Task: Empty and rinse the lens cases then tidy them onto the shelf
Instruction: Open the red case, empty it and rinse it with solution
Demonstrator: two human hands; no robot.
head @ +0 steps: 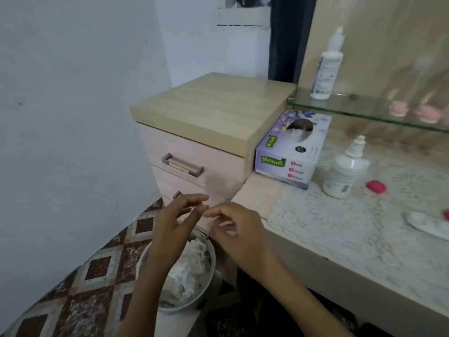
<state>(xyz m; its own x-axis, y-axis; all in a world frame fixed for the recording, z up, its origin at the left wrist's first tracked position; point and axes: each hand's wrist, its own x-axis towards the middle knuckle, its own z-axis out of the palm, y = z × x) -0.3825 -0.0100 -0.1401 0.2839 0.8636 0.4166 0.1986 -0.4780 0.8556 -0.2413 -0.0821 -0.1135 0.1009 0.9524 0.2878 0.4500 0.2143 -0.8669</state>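
My left hand (170,224) and my right hand (240,229) meet at their fingertips above a grey waste bin (211,261) stuffed with crumpled white tissue. My left fingers are spread and relaxed. My right thumb and forefinger pinch a tiny greyish bit (205,207) at a left fingertip; it is too small to identify. On the lace mat lie a white lens case (427,224), a pink cap (376,186) and another pink piece (446,214) at the frame's right edge. Two blurred pink cases (398,109) sit on the glass shelf (340,105).
A drawer unit (206,110) stands left of the counter, with a tissue box (289,154) beside it. One white solution bottle (346,169) stands on the mat and a taller one (326,66) on the glass shelf. The floor (80,276) is patterned tile, and a wall closes the left.
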